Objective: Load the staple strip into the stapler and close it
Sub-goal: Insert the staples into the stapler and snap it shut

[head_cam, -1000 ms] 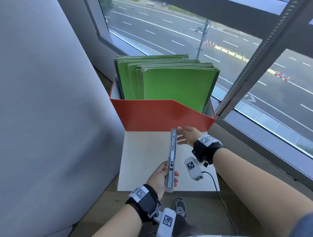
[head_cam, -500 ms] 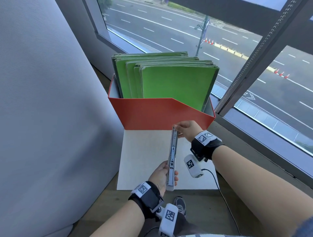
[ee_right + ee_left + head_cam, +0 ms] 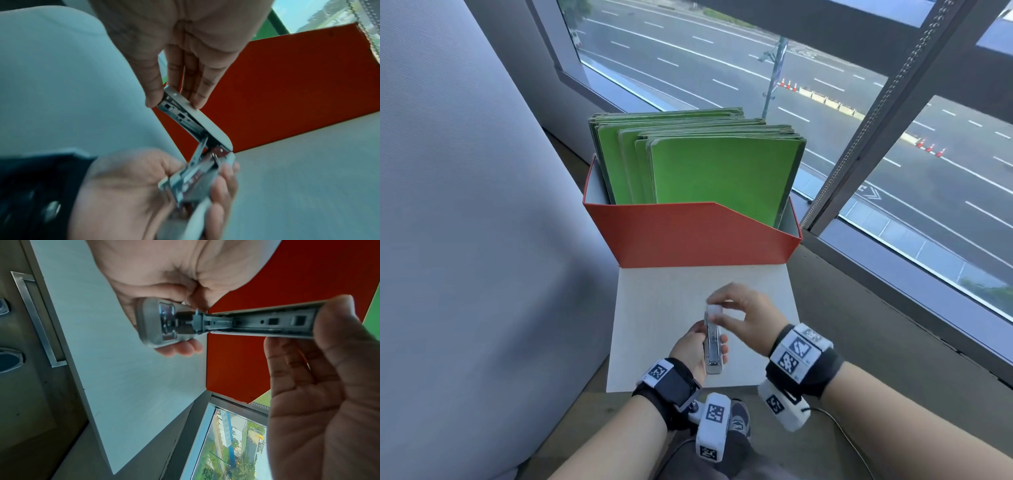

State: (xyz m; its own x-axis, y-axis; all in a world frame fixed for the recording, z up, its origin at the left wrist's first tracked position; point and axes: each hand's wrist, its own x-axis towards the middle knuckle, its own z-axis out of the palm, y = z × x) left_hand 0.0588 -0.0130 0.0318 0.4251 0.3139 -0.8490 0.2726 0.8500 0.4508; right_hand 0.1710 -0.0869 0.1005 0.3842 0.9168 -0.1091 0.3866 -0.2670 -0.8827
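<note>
A silver stapler (image 3: 713,363) is held above the white board (image 3: 654,301). My left hand (image 3: 710,340) grips its base (image 3: 156,322) from below, thumb on one side and fingers on the other. My right hand (image 3: 714,312) pinches the free tip of the hinged top cover (image 3: 197,120) between thumb and fingers. The cover stands at an angle to the base, roughly halfway folded, with its metal inner rail (image 3: 267,321) showing. The magazine channel (image 3: 193,177) in the base is blurred, and I cannot make out a staple strip in it.
A red file box (image 3: 698,236) full of upright green folders (image 3: 722,171) stands at the far end of the board. A grey fabric partition (image 3: 465,205) rises on the left. A window frame (image 3: 893,274) runs along the right.
The stapler was laid open in one long straight line. My right hand took the cover's tip and has swung it back toward the base; both hands moved nearer to me.
</note>
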